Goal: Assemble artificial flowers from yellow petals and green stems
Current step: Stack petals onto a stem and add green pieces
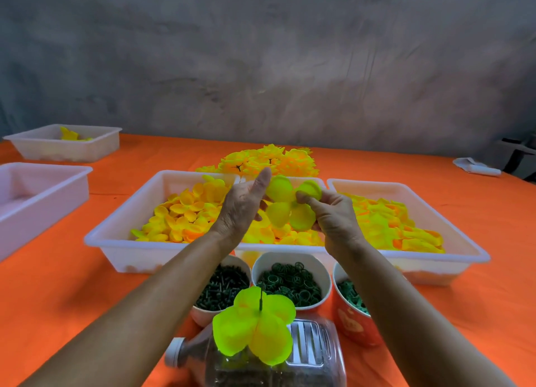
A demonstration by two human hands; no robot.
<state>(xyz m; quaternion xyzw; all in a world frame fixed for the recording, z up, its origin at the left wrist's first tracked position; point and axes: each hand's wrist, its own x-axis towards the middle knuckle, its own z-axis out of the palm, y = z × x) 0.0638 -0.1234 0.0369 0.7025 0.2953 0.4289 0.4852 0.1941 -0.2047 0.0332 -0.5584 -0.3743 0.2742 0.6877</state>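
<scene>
bottle-top flower (255,327), fingers (304,198) pinching petals (290,205)

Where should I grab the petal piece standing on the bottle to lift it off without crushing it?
Take the thin green stem tip poking up through the middle of the yellow-green petal piece, pinching it with the fingers from straight above. The petals spread out soft and flat around it, so gripping them would crease them. The clear plastic bottle lies beneath, blocking any approach from below.

3 trays (121,243) of petals (185,212) lie side by side; 3 cups (291,259) stand before them.
</scene>
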